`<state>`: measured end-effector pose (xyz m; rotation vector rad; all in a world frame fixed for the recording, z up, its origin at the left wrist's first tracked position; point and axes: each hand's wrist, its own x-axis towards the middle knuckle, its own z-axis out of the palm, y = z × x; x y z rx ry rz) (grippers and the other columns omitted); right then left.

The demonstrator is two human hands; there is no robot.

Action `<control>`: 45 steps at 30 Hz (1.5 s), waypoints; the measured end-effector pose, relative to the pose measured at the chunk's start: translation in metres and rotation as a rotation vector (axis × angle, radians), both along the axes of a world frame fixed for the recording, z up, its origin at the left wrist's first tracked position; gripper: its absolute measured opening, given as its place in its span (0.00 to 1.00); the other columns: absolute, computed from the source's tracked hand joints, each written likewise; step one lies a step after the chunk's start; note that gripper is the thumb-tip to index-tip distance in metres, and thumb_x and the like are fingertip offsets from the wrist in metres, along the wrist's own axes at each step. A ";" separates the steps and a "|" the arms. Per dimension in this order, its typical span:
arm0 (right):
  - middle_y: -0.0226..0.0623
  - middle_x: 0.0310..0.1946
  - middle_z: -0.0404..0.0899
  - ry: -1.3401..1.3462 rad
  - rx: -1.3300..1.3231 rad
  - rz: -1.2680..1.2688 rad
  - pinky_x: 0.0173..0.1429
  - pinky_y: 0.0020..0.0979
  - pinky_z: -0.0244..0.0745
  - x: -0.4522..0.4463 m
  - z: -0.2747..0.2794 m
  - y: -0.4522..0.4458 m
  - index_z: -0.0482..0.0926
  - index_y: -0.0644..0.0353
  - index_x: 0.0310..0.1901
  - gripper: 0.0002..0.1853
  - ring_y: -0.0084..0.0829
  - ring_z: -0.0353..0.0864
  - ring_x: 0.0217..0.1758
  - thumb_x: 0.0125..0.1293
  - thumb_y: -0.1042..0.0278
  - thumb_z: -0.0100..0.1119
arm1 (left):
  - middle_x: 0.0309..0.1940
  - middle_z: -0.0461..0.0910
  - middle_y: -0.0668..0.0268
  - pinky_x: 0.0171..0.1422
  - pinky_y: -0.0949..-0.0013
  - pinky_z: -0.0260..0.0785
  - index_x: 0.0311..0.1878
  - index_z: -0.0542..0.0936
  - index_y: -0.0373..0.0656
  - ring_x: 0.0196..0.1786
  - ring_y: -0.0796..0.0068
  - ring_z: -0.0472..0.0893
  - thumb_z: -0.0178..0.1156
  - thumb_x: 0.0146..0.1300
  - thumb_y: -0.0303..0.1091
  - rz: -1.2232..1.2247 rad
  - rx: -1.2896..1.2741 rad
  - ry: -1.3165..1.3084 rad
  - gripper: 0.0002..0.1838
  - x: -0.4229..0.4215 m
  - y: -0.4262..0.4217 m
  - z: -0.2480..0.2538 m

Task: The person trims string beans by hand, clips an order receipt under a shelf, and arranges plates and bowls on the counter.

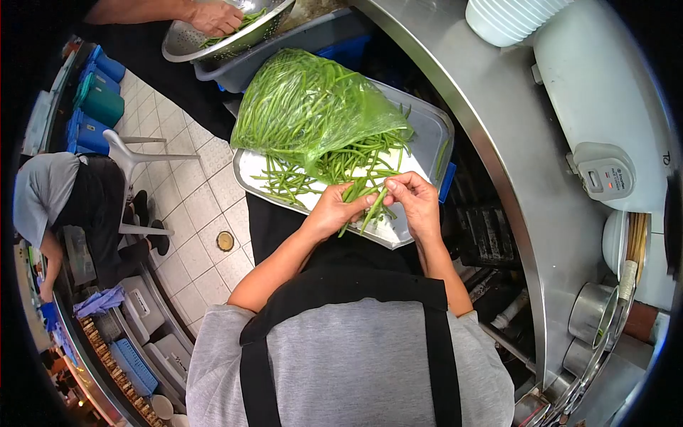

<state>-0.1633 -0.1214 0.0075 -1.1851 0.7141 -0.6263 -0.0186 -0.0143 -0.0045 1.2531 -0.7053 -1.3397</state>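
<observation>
Several green beans point(353, 193) are gripped in my left hand point(333, 212), over the near edge of the tray. My right hand point(416, 203) pinches the end of a green bean point(374, 208) right beside it, the two hands almost touching. Under them is a grey tray point(445, 128) with a white surface, strewn with loose green beans point(284, 183). A large clear plastic bag point(306, 107) packed with green beans lies on the tray's far side, its mouth toward my hands and beans spilling out.
Another person's hand point(215, 18) is in a metal colander point(186, 50) of beans at the top. A steel counter point(484, 78) curves along the right, with stacked white tubs point(501, 21) and a rice cooker point(605, 171). Another person point(78, 199) bends over at the left beside a chair point(124, 153).
</observation>
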 end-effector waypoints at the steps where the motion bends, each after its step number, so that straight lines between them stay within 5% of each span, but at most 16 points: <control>1: 0.32 0.27 0.79 0.019 0.019 -0.022 0.34 0.20 0.73 0.001 -0.001 0.000 0.79 0.67 0.37 0.07 0.18 0.76 0.26 0.62 0.72 0.62 | 0.19 0.71 0.78 0.23 0.79 0.55 0.36 0.81 0.41 0.20 0.87 0.64 0.62 0.63 0.37 0.001 0.009 -0.021 0.09 0.001 0.001 0.001; 8: 0.36 0.27 0.80 0.107 0.063 0.111 0.32 0.23 0.74 0.004 -0.011 -0.001 0.79 0.67 0.38 0.07 0.22 0.78 0.25 0.63 0.71 0.60 | 0.27 0.81 0.68 0.34 0.77 0.68 0.44 0.82 0.37 0.29 0.86 0.74 0.64 0.61 0.37 -0.014 0.074 -0.139 0.14 0.006 0.002 0.010; 11: 0.39 0.27 0.80 0.557 -0.690 0.051 0.33 0.30 0.74 -0.001 0.000 -0.002 0.80 0.63 0.39 0.07 0.32 0.80 0.26 0.61 0.71 0.61 | 0.20 0.74 0.74 0.26 0.77 0.58 0.38 0.81 0.39 0.22 0.88 0.67 0.65 0.60 0.38 0.001 0.116 -0.212 0.11 0.009 0.002 0.001; 16: 0.39 0.33 0.79 0.468 -0.978 0.084 0.37 0.38 0.74 -0.003 0.007 0.004 0.81 0.59 0.37 0.06 0.42 0.80 0.32 0.59 0.70 0.62 | 0.17 0.72 0.76 0.22 0.77 0.54 0.36 0.82 0.39 0.19 0.88 0.63 0.65 0.60 0.38 -0.025 0.116 -0.376 0.11 0.013 0.003 0.000; 20: 0.39 0.35 0.78 0.467 -1.194 0.171 0.37 0.39 0.74 -0.003 -0.003 0.003 0.80 0.59 0.36 0.05 0.43 0.79 0.32 0.58 0.71 0.62 | 0.25 0.80 0.70 0.34 0.73 0.68 0.41 0.83 0.36 0.27 0.84 0.73 0.66 0.59 0.38 -0.088 0.162 -0.310 0.14 0.016 0.003 0.009; 23: 0.38 0.30 0.77 0.391 -1.133 0.125 0.34 0.34 0.74 -0.002 -0.007 0.004 0.79 0.60 0.37 0.05 0.36 0.78 0.29 0.59 0.75 0.59 | 0.22 0.78 0.71 0.30 0.76 0.65 0.40 0.82 0.37 0.24 0.86 0.70 0.65 0.60 0.38 -0.090 0.152 -0.229 0.13 0.015 0.003 0.003; 26: 0.31 0.29 0.76 0.295 -0.575 0.022 0.30 0.24 0.69 -0.001 -0.018 0.012 0.78 0.65 0.37 0.04 0.24 0.74 0.26 0.63 0.76 0.55 | 0.20 0.75 0.74 0.27 0.79 0.61 0.37 0.81 0.39 0.23 0.88 0.67 0.64 0.61 0.38 -0.094 0.117 -0.125 0.11 0.013 0.002 0.003; 27: 0.26 0.26 0.73 0.138 -0.087 -0.031 0.27 0.19 0.63 0.002 -0.019 0.011 0.78 0.65 0.37 0.07 0.17 0.69 0.23 0.67 0.72 0.51 | 0.19 0.73 0.74 0.27 0.79 0.60 0.36 0.80 0.40 0.22 0.88 0.67 0.64 0.62 0.38 -0.065 0.076 -0.079 0.11 0.011 0.002 0.003; 30: 0.27 0.27 0.74 0.046 0.177 0.029 0.27 0.19 0.64 -0.001 -0.032 -0.003 0.77 0.63 0.38 0.09 0.16 0.68 0.22 0.69 0.67 0.50 | 0.19 0.72 0.75 0.27 0.80 0.60 0.34 0.78 0.41 0.22 0.88 0.67 0.62 0.63 0.37 0.159 -0.032 0.014 0.09 0.006 -0.002 -0.001; 35: 0.28 0.32 0.77 0.173 0.109 0.389 0.28 0.18 0.64 -0.001 -0.022 0.020 0.77 0.66 0.45 0.13 0.16 0.68 0.24 0.71 0.64 0.50 | 0.22 0.73 0.74 0.28 0.80 0.61 0.36 0.76 0.40 0.22 0.86 0.69 0.62 0.63 0.35 0.330 -0.124 0.019 0.08 0.014 -0.004 0.001; 45: 0.25 0.23 0.70 0.151 0.143 0.235 0.26 0.18 0.59 0.005 -0.030 0.006 0.77 0.65 0.35 0.11 0.14 0.65 0.22 0.69 0.67 0.49 | 0.35 0.79 0.65 0.34 0.77 0.65 0.40 0.75 0.39 0.28 0.82 0.72 0.58 0.64 0.30 0.273 -0.265 0.012 0.06 0.007 0.001 0.016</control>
